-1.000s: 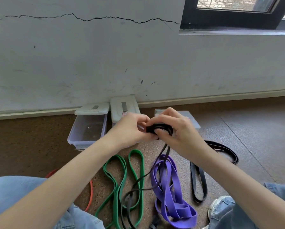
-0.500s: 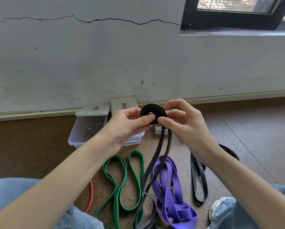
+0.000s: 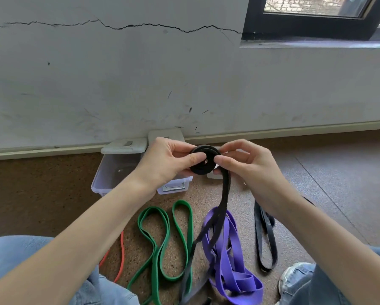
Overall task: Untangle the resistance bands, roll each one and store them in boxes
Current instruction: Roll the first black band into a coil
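Head view: both hands are raised in front of the wall, holding one black band (image 3: 204, 160) wound into a flat coil. Left hand (image 3: 164, 164) grips the coil's left side, thumb pressed on its face near the centre. Right hand (image 3: 248, 164) pinches the coil's right side, thumb on the face, fingers curled behind. The unrolled tail of the black band hangs from the coil's lower right edge down to the floor, crossing over the purple band (image 3: 231, 260).

Purple band lies in a loose heap on the floor between the knees. Green band (image 3: 162, 241) lies just left of it in long folded loops. Orange band (image 3: 122, 256) shows partly beside the left leg. Second black band (image 3: 265, 236) lies right of the purple one, partly hidden by the right forearm.

Open box (image 3: 109, 175) stands at the wall base, its lid (image 3: 125, 146) propped behind. Closed box (image 3: 176, 187) sits beside it, mostly hidden by the left hand.
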A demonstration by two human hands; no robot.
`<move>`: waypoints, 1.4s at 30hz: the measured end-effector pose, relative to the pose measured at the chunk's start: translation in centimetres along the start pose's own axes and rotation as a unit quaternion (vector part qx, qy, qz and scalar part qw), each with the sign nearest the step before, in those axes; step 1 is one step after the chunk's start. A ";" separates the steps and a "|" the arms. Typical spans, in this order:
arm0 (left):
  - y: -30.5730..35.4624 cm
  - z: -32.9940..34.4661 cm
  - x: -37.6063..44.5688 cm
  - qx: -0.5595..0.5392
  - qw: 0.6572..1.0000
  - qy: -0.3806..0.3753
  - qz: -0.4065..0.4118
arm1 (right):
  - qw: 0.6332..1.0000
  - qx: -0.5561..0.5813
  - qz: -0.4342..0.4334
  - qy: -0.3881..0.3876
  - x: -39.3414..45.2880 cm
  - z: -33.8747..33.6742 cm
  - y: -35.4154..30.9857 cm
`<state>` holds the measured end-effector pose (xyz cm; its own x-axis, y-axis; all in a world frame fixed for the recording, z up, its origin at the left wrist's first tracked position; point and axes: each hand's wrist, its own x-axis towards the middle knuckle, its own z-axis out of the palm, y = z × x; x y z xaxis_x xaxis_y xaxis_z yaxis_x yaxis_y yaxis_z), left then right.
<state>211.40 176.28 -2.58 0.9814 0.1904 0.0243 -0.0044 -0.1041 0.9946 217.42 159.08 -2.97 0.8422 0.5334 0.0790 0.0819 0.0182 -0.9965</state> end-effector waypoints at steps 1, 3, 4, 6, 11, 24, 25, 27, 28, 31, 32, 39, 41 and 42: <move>-0.1 0.0 0.0 0.000 1.000 -0.007 -0.010 | 1.000 -0.023 -0.004 0.003 0.0 0.0 0.1; 0.0 -0.3 -0.1 0.016 0.998 -0.051 -0.042 | 0.995 -0.098 -0.026 -0.002 0.0 0.1 0.2; 0.0 -0.6 -0.1 0.052 0.995 -0.078 -0.046 | 0.986 -0.159 -0.051 -0.008 0.0 0.0 0.2; 0.0 -0.7 -0.2 0.165 0.979 -0.115 -0.031 | 0.950 -0.294 -0.103 -0.018 0.1 -0.1 0.2; -0.4 -0.2 -0.1 0.258 0.961 -0.092 0.024 | 0.922 -0.366 -0.119 -0.045 0.1 0.0 -0.1; -0.8 0.7 -0.2 -0.133 0.989 0.036 -0.054 | 0.999 -0.014 -0.028 -0.008 -0.4 0.7 1.2; -1.0 0.9 -0.3 -0.138 0.988 0.031 -0.058 | 1.000 -0.009 -0.028 -0.002 -0.3 0.5 1.3; -1.3 0.8 -0.4 -0.064 0.996 0.017 -0.060 | 0.999 -0.024 -0.043 -0.001 -0.3 0.2 1.2; -1.3 0.6 -0.4 0.003 0.998 -0.002 -0.058 | 0.997 -0.048 -0.061 -0.007 -0.3 0.2 1.1; -0.7 0.2 -0.5 0.061 0.990 -0.095 -0.079 | 0.980 -0.152 -0.116 -0.054 -0.1 0.5 0.4; -0.5 0.2 -0.5 0.039 0.988 -0.119 -0.090 | 0.973 -0.180 -0.125 -0.066 0.0 0.5 0.3; 0.2 -0.8 -0.4 -0.024 0.995 -0.077 -0.065 | 0.980 -0.159 -0.108 -0.048 0.3 -0.5 -0.4; 0.3 -1.3 -0.2 -0.076 0.995 -0.037 -0.058 | 0.993 -0.084 -0.075 -0.031 0.3 -0.9 -0.6; 0.3 -1.3 -0.1 -0.098 0.993 -0.026 -0.055 | 0.995 -0.068 -0.068 -0.033 0.2 -0.9 -0.5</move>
<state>211.08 177.45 -2.16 0.9866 0.1383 -0.0867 0.0722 0.1069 0.9916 218.01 158.43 -2.39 0.7819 0.5884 0.2060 0.2678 -0.0186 -0.9633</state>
